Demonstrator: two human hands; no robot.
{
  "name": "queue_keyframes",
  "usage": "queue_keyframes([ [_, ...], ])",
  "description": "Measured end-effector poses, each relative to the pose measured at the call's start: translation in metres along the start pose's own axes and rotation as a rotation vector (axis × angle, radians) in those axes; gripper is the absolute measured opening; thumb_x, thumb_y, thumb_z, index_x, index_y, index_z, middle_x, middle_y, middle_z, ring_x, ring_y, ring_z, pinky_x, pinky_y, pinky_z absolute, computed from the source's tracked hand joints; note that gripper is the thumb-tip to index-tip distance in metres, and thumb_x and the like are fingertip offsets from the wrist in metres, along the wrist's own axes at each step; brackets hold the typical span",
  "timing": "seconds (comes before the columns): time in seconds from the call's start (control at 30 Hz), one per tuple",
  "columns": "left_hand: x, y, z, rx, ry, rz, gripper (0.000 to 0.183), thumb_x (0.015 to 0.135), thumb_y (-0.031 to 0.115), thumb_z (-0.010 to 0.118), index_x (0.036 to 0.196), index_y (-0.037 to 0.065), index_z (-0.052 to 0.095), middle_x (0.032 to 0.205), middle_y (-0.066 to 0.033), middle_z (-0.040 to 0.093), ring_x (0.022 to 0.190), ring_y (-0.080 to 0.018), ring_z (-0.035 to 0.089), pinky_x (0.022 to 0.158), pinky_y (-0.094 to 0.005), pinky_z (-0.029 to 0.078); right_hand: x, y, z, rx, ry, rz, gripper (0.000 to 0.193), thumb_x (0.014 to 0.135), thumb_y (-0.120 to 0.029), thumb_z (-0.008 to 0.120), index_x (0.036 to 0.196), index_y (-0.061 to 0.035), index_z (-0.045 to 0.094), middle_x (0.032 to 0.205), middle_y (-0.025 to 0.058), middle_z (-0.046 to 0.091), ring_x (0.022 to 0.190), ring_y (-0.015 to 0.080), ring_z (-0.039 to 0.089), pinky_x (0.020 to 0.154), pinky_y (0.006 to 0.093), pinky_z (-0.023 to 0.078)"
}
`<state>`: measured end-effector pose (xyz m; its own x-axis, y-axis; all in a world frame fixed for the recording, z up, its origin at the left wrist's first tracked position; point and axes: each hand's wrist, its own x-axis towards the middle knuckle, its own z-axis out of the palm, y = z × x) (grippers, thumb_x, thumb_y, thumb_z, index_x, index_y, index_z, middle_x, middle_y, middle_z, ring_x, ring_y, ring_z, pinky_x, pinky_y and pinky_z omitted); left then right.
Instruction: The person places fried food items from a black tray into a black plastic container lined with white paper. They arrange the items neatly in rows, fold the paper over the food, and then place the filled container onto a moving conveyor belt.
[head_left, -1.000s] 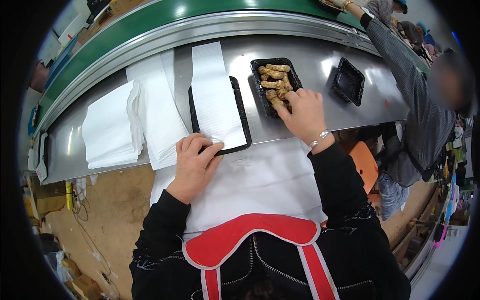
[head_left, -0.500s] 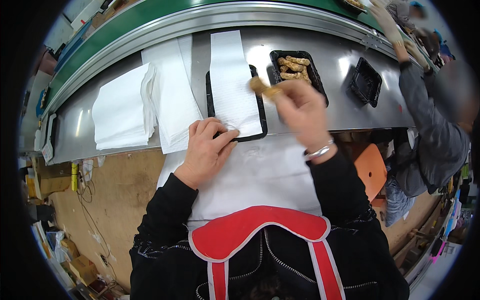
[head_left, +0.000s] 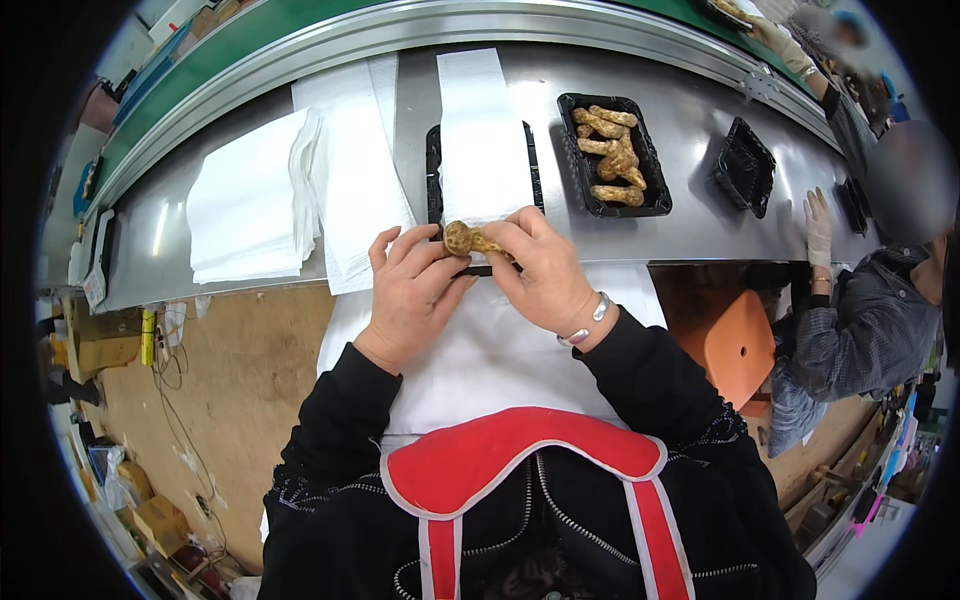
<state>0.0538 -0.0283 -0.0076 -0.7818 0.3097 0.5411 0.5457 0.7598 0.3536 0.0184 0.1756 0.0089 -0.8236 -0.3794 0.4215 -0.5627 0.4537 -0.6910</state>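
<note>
A brown mushroom with a rounded cap lies sideways over the near end of a white paper sheet. My right hand pinches its stem between thumb and fingers. Beside the cap is my left hand, its fingers bent and spread apart at the sheet's near edge; whether they touch the cap I cannot tell. Under the sheet sits a black plastic tray, mostly covered by paper and hands. To its right, another black tray holds several similar mushrooms.
Stacked white paper sheets lie on the metal table at left, with more sheets beside them. A smaller black tray stands at right. A co-worker's gloved hand rests there. An orange stool stands below the table.
My right hand has brought the mushroom left and nearer, over the sheet's near end beside my left hand. My left hand's fingers have spread. The co-worker's hand has come onto the table.
</note>
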Motion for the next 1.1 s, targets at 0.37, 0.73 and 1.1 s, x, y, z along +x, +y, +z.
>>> queue_keyframes([
  [0.37, 0.001, 0.001, -0.003, -0.030, 0.015, -0.042, 0.028, 0.073, 0.010, 0.083, 0.099, 0.009, 0.072, 0.108, -0.0072, 0.062, 0.108, -0.0287, 0.058, 0.098, -0.0440, 0.037, 0.004, -0.001, 0.002, -0.153, -0.067, -0.041, 0.021, 0.081, -0.003, 0.068, 0.102, -0.0078, 0.067, 0.090, 0.0118, 0.054, 0.081, 0.0312, 0.061, 0.070, 0.0428, 0.052],
  [0.73, 0.014, 0.009, 0.006, -0.113, 0.067, -0.049, 0.037, 0.075, 0.003, 0.081, 0.110, 0.008, 0.069, 0.112, -0.0060, 0.067, 0.101, -0.0254, 0.061, 0.093, -0.0375, 0.041, 0.003, 0.002, 0.001, -0.184, -0.123, -0.050, 0.018, 0.080, -0.004, 0.069, 0.098, -0.0072, 0.066, 0.091, 0.0114, 0.055, 0.084, 0.0315, 0.062, 0.073, 0.0438, 0.052],
  [1.1, 0.022, 0.007, 0.005, -0.079, 0.055, 0.003, 0.020, 0.077, 0.003, 0.079, 0.094, 0.007, 0.070, 0.101, -0.0024, 0.067, 0.096, -0.0207, 0.063, 0.091, -0.0372, 0.039, 0.029, 0.064, -0.113, -0.292, 0.379, 0.027, 0.016, 0.084, -0.001, 0.068, 0.100, -0.0030, 0.071, 0.094, 0.0123, 0.067, 0.084, 0.0338, 0.066, 0.074, 0.0400, 0.053],
])
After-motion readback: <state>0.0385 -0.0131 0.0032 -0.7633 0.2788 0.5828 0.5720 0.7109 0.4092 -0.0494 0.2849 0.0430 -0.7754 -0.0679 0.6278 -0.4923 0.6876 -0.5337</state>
